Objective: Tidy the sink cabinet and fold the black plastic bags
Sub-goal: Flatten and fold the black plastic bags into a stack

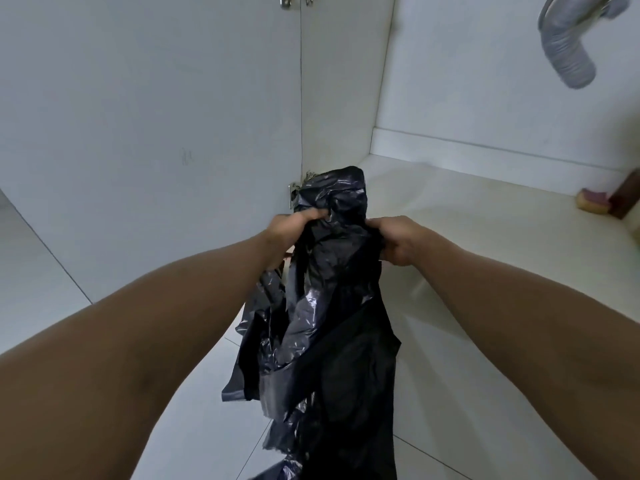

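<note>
A bunch of crumpled black plastic bags (332, 306) hangs in front of the open sink cabinet, its top folded over above my hands and its long tail trailing down to the frame's bottom edge. My left hand (292, 233) grips the bunch on its left side with curled fingers. My right hand (398, 240) grips it on the right side at the same height. The white cabinet floor (485, 237) lies to the right, behind the bags.
The open white cabinet door (156, 133) stands at the left, its lower hinge (293, 194) just behind the bags. A grey corrugated drain hose (571, 57) hangs at the top right. A sponge (351, 201) and a brown object (627, 199) sit at the cabinet's right. Tiled floor (41, 271) below.
</note>
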{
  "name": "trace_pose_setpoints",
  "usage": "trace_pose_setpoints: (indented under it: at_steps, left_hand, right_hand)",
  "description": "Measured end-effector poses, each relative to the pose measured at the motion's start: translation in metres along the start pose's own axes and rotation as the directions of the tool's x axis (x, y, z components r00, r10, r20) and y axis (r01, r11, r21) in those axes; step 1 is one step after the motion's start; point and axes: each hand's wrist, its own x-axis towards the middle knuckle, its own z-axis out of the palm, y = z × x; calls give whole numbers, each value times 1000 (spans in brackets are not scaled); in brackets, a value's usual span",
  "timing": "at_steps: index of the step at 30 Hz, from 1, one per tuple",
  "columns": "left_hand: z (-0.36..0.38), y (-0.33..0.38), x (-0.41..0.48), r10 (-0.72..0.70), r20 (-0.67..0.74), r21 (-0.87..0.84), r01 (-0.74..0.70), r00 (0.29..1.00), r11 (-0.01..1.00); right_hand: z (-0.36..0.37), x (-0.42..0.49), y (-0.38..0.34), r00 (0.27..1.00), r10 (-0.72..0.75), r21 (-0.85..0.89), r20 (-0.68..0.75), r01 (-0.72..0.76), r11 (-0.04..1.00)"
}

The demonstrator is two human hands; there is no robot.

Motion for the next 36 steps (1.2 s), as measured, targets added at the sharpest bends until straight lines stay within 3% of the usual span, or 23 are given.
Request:
trace_pose_setpoints:
  at_steps: [5,8,12,15,19,24,27,29,30,32,34,36]
  left_hand:
    - [4,29,-14,116,128,-226,-85,985,970]
    - [17,40,-22,163,145,-250,-123,976,960]
    - [38,46,-25,112,284,-160,-68,952,985]
    - [62,50,-38,-14,427,61,-13,904,998]
    - [108,53,-53,-135,563,306,-55,815,950]
    - [181,66,-101,-190,756,332,-116,627,936]
    - [223,68,-124,-177,755,461,-319,631,828]
    - [246,66,-135,-195,753,543,-428,628,722]
    - [254,63,-137,-204,752,567,-456,627,687]
    - [267,54,-135,-206,732,600,-470,650,647]
    - [274,45,-128,-37,652,595,-481,757,644]
    - [278,42,-123,182,541,590,-524,821,615]
  right_hand:
    - [-33,-18,-19,993,-3,-160,-120,-16,987]
    - [-56,-44,-30,974,35,-202,-223,-81,976]
    - [-88,-100,-42,953,100,-143,-287,-146,979]
    - [-109,-151,-45,957,178,-63,-230,-197,978]
    - [-141,-199,-46,951,222,-229,-214,-270,935]
    - [-178,-230,-20,796,270,-431,-543,-539,724]
    - [-195,-244,8,701,91,-585,-708,-654,480]
    - [-209,-257,26,672,-63,-658,-738,-695,290]
    - [-216,-263,33,666,-93,-662,-741,-700,268]
    - [-225,-274,47,659,-93,-640,-746,-672,374]
    - [-231,-278,59,640,-42,-501,-767,-556,663]
    - [-232,-280,69,656,92,-229,-749,-387,893]
